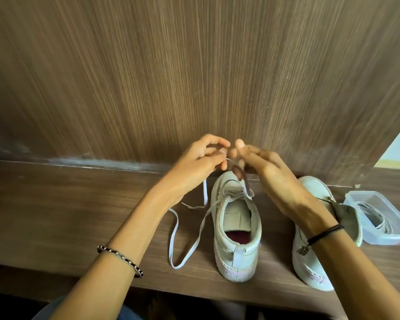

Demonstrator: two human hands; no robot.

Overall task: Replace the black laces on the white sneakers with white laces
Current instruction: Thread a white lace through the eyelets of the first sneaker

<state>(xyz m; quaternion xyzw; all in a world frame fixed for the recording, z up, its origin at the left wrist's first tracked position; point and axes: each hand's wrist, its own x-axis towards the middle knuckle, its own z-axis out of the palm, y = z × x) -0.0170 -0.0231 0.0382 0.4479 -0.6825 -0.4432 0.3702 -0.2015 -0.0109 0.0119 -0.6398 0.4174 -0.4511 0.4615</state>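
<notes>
white lace (205, 192) going onto sneaker (237, 248).
left hand (199, 161) and right hand (271, 174) are pinching it; slipping grip risks loose knot.

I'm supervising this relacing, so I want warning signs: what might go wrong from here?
The white lace trails in a slack loop near the table edge; the bracelet could snag it. The right sneaker sits under the right forearm by that edge and might get knocked off.

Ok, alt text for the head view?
The left hand pinches a white lace above the toe of a white sneaker on a wooden shelf; the right hand meets it, blurred. A second sneaker and a clear box sit to its right.
</notes>
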